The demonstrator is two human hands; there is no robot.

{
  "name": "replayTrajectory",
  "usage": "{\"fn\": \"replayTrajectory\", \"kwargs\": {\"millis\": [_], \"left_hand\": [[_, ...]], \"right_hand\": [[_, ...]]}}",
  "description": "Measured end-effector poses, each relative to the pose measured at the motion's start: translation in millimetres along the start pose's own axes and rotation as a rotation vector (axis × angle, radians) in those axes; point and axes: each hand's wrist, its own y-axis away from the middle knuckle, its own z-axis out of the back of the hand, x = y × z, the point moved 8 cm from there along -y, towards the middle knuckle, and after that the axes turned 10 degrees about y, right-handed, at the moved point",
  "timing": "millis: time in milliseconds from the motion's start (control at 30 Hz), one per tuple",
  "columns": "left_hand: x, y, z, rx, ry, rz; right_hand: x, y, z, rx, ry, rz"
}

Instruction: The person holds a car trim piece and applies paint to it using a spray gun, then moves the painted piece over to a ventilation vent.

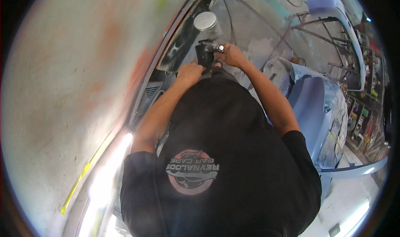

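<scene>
In my right hand is a spray gun, its metal body near the fingers and a pale cup with a round lid on top. A dark, roughly cylindrical piece shows just left of the gun's body; I cannot tell whether it belongs to the gun. My left hand is closed beside the lower end of that dark piece. What its fingers hold, if anything, is hidden. Both hands are together in front of my black shirt.
A paint-smeared wall rises along the left, with a dark panel at its far end. To the right stand blue car body panels with plastic sheeting, a metal stand bearing a blue panel, and crowded shelves.
</scene>
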Motion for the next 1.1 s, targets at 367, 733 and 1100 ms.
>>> {"fn": "replayTrajectory", "kwargs": {"millis": [367,733,1100], "left_hand": [[-20.1,4.8,-1.7,0.096,-0.020,-0.019],[-17.6,0.2,-7.3,0.062,-0.153,-0.011],[-13.4,3.5,-5.5,-0.004,-0.171,-0.007]], "right_hand": [[-10.5,-1.3,-6.6,-0.140,-0.013,0.007],[-20.2,1.7,3.3,-0.072,0.124,-0.024],[-6.2,22.1,-26.1,0.029,0.109,0.077]]}}
